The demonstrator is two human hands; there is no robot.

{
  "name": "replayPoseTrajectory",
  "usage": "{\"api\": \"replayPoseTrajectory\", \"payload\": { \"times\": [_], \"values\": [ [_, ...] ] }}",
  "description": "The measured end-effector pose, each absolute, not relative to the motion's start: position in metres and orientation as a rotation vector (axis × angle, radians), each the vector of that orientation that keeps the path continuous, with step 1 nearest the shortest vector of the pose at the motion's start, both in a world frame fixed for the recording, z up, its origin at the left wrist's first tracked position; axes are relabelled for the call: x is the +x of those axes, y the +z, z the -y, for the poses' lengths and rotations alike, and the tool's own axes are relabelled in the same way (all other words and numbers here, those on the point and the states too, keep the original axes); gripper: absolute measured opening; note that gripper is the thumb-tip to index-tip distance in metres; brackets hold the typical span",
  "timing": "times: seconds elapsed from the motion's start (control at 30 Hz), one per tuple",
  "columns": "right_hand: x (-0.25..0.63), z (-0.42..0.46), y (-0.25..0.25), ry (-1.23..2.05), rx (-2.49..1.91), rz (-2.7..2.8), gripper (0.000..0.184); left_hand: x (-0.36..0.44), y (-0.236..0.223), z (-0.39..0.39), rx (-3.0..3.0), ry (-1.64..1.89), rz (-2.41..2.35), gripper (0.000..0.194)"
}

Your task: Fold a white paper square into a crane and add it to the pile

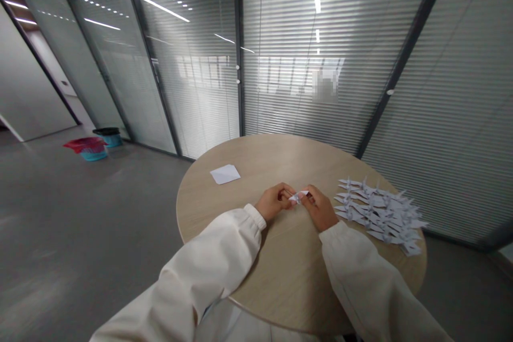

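Between my two hands is a small piece of folded white paper (298,196), held just above the round wooden table. My left hand (276,200) pinches its left end between thumb and fingers. On the other end, my right hand (319,207) presses with thumb and forefinger. The exact folds are too small to make out. To the right lie many folded white paper cranes (380,211), set close together in rows. A small stack of flat white paper sheets (225,174) rests at the left of the table.
The round table (280,152) stands by a glass partition with blinds (296,101). On the grey floor at the left are a blue bin with a red liner (90,148) and another with a black liner (111,137).
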State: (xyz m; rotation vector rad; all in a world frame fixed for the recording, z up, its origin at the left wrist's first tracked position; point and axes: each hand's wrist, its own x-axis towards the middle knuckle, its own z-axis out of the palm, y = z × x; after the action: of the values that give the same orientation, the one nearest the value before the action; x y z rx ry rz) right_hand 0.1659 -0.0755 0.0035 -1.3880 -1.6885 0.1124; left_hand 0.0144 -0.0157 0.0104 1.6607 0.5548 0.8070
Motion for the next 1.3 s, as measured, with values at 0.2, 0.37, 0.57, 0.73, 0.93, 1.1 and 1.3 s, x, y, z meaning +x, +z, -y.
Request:
{"api": "replayPoseTrajectory", "payload": {
  "times": [0.2,0.37,0.57,0.73,0.93,1.1,1.3],
  "values": [
    [0.166,0.079,0.008,0.206,-1.395,1.608,0.017,0.011,0.008,0.014,1.877,0.713,-0.612,0.028],
    [0.170,0.075,0.005,0.581,-1.301,1.470,0.019,0.009,0.006,0.012,1.890,0.725,-0.521,0.033],
    [0.173,0.069,-0.002,1.060,-0.939,1.240,0.019,0.010,0.008,0.015,1.749,0.741,-0.416,0.033],
    [0.169,0.070,0.001,1.231,-0.840,1.098,0.018,0.009,0.013,0.020,1.645,0.735,-0.415,0.035],
    [0.172,0.071,0.003,1.253,-0.805,1.003,0.017,0.008,0.015,0.016,1.564,0.748,-0.465,0.039],
    [0.173,0.071,0.002,1.260,-0.761,0.938,0.013,0.007,0.019,0.016,1.529,0.795,-0.484,0.040],
    [0.171,0.074,0.005,1.255,-0.735,0.931,0.013,0.006,0.021,0.017,1.502,0.852,-0.545,0.038]
  ]
}}
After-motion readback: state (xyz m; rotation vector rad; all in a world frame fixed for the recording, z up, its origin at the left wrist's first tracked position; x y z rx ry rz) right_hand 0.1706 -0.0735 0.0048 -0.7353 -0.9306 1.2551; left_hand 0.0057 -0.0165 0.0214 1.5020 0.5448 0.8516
